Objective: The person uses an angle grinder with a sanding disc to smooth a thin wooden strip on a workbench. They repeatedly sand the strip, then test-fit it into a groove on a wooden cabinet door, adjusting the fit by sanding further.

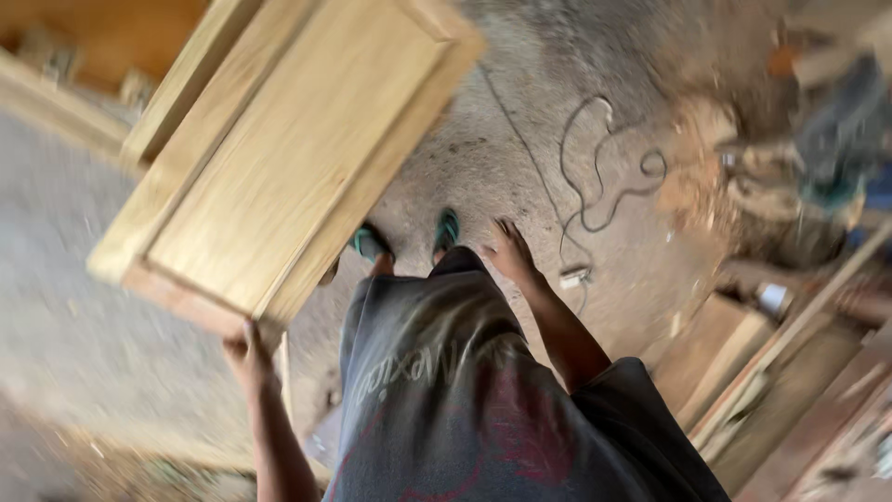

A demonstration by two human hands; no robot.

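Observation:
A light wooden framed panel [288,149], like a cabinet door, fills the upper left and hangs tilted above the concrete floor. My left hand [249,358] grips its near bottom edge and carries it. My right hand [510,253] hangs free beside my body with fingers spread, holding nothing. Below me I see my dark shirt and my feet in teal sandals [446,231]. The whole view is blurred by motion.
A grey cable [595,186] with a plug snakes across the concrete floor on the right. Wooden boards and panels [743,372] lean at the right edge. Sawdust and clutter lie at the top right. More timber [65,102] stands at the far left.

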